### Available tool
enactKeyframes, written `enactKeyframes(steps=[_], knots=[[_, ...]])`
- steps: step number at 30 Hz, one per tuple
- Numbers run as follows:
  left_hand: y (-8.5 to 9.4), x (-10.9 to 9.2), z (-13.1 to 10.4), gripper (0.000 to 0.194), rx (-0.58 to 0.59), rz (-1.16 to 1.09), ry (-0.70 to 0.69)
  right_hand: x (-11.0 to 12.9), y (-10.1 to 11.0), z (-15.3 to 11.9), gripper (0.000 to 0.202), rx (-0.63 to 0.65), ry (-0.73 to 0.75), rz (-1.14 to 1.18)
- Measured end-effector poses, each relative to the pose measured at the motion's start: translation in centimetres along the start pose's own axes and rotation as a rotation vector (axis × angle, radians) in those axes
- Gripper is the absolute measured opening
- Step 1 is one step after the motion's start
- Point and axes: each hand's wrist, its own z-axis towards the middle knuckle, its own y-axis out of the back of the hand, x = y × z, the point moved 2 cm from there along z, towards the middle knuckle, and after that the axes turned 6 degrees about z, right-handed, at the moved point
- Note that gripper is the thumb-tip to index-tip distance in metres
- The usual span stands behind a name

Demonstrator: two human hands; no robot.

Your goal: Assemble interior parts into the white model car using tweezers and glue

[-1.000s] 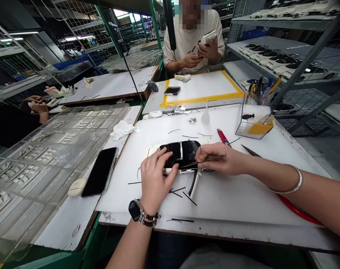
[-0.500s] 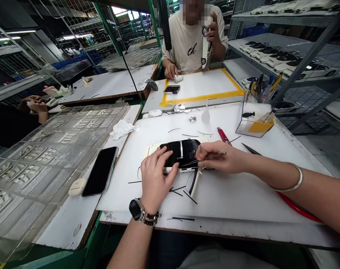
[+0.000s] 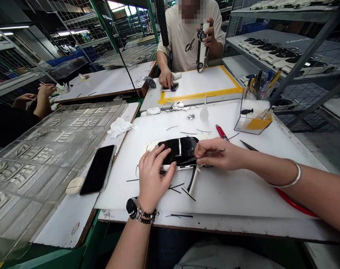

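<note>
A white model car [image 3: 172,147] with a glossy black roof lies on the white work surface, one door [image 3: 194,181] swung out towards me. My left hand [image 3: 155,173] steadies the car, fingers over its roof and side and thumb against the near edge. Between the thumb and fingers of my right hand [image 3: 217,153] are thin metal tweezers [image 3: 210,154]. Their tips point left along the car's near side, by the top of the door opening; whether they pinch anything is too small to tell. Short black strips [image 3: 189,194] lie scattered near the door.
A red cutter [image 3: 221,132], red-handled scissors [image 3: 294,203] and a clear pen holder [image 3: 254,114] are on the right. On the left are a phone [image 3: 98,170], a cream case [image 3: 74,185] and a compartment tray [image 3: 43,157]. Opposite, a co-worker [image 3: 189,45] holds another model car.
My hands stay nearly in place on the car and tweezers. The co-worker's lower hand has moved from a white item to the dark box on their table. The view has shifted slightly.
</note>
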Motion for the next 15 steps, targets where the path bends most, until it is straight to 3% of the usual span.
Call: enactKeyframes(steps=[15], knots=[[0.01,0.05,-0.08,0.031,-0.003,0.003,-0.011,-0.01,-0.02,0.01,0.018,0.0,0.032,-0.007]])
